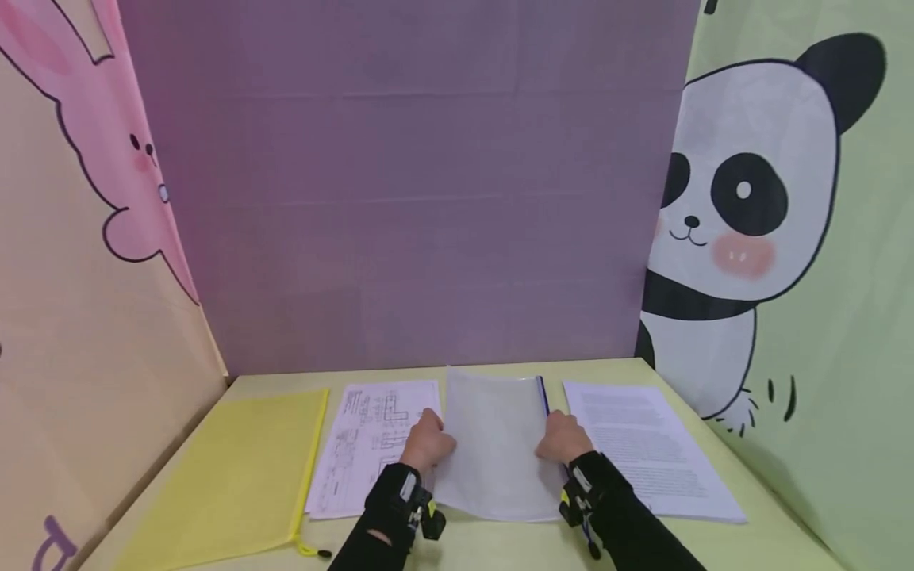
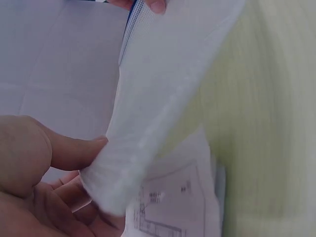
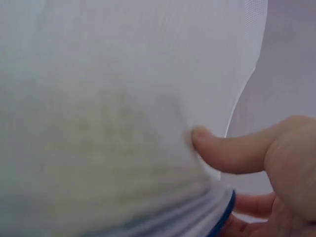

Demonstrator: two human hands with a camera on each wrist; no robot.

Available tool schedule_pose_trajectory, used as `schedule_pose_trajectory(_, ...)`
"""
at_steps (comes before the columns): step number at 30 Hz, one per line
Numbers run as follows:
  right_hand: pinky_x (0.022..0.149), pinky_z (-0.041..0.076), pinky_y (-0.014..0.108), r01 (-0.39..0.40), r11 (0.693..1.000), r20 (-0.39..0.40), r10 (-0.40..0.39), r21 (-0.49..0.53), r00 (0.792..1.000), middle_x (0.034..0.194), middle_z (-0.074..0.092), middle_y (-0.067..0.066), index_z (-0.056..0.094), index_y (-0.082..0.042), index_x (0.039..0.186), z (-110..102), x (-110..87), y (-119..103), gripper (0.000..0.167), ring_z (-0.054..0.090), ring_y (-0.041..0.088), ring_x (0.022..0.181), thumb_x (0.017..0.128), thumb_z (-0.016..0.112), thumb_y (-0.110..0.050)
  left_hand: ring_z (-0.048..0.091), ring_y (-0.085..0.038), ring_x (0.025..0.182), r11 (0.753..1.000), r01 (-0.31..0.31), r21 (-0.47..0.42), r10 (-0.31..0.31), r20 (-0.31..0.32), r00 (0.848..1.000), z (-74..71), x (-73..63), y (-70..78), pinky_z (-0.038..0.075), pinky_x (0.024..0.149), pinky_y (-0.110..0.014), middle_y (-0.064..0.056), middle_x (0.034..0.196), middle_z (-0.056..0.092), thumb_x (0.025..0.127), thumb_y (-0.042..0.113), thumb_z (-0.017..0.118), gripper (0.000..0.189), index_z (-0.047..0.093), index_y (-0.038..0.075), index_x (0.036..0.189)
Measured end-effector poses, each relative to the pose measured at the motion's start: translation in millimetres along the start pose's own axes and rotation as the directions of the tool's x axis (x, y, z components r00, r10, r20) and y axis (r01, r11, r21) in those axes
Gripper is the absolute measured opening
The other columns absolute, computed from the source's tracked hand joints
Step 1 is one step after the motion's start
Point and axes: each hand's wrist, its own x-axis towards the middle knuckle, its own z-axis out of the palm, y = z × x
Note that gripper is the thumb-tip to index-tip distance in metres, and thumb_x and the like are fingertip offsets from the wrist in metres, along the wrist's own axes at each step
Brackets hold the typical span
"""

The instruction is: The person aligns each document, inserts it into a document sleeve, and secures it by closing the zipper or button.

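Observation:
A white translucent mesh zip file bag point(image 1: 496, 456) with a blue zip edge is held up between both hands in the head view. My left hand point(image 1: 428, 442) pinches its left edge; in the left wrist view the thumb point(image 2: 79, 153) lies on the near face and the other fingers are behind. At the opposite edge, my right hand point(image 1: 564, 438) grips it beside the blue zip, its thumb point(image 3: 222, 150) pressed on the mesh in the right wrist view. Left of the bag lies a sheet with printed line drawings point(image 1: 357, 444). A stack of text-printed paper point(image 1: 650, 452) lies to the right.
A yellow mesh zip file bag point(image 1: 228, 476) lies flat on the left of the pale yellow table point(image 1: 457, 547), its zip pull point(image 1: 324, 553) near the front. A purple panel point(image 1: 428, 198) stands behind the table, with printed cartoon walls at both sides.

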Motion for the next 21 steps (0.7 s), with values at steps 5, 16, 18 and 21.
schedule_pose_trajectory(5, 0.08, 0.057, 0.052, 0.035, 0.997, 0.021, -0.036, 0.063, 0.999, 0.099, 0.064, 0.031, 0.046, 0.017, 0.122, 8.5, -2.8, -10.4, 0.061, 0.066, 0.041, 0.09, 0.078, 0.081, -0.008, 0.06, -0.029, 0.081, 1.0, 0.023, 0.006, -0.023, 0.022, 0.999, -15.7, -7.1, -6.1, 0.052, 0.067, -0.039, -0.017, 0.091, 0.058, 0.087, 0.002, 0.066, 0.027, 0.048, -0.001, 0.107)
schedule_pose_trajectory(16, 0.089, 0.056, 0.054, 0.088, 0.958, 0.158, -0.135, 0.274, 0.978, 0.128, 0.058, 0.035, 0.038, 0.015, 0.143, 9.5, -7.8, -33.0, 0.073, 0.064, 0.04, 0.108, 0.085, 0.076, -0.01, 0.063, -0.029, 0.081, 0.994, 0.068, 0.091, -0.068, -0.001, 0.998, -50.6, -11.8, -17.1, 0.054, 0.062, -0.037, -0.021, 0.094, 0.06, 0.09, 0.002, 0.067, 0.033, 0.046, -0.006, 0.114)
schedule_pose_trajectory(18, 0.085, 0.057, 0.054, 0.057, 0.929, 0.199, -0.138, 0.366, 0.97, 0.133, 0.056, 0.034, 0.037, 0.012, 0.147, 10.0, -7.7, -33.4, 0.076, 0.063, 0.039, 0.108, 0.085, 0.076, -0.01, 0.063, -0.029, 0.078, 0.989, 0.082, 0.122, -0.081, -0.013, 0.997, -56.2, -12.2, -20.0, 0.053, 0.06, -0.036, -0.022, 0.094, 0.06, 0.09, 0.004, 0.068, 0.04, 0.045, -0.01, 0.119)
schedule_pose_trajectory(21, 0.079, 0.057, 0.058, -0.036, 0.866, 0.278, -0.121, 0.499, 0.953, 0.139, 0.05, 0.034, 0.03, 0.006, 0.153, 10.5, -8.5, -34.5, 0.081, 0.061, 0.042, 0.108, 0.086, 0.074, -0.006, 0.062, -0.029, 0.072, 0.981, 0.106, 0.161, -0.105, -0.017, 0.994, -63.2, -14.9, -22.4, 0.05, 0.054, -0.033, -0.022, 0.091, 0.059, 0.09, 0.006, 0.068, 0.049, 0.042, -0.014, 0.126)
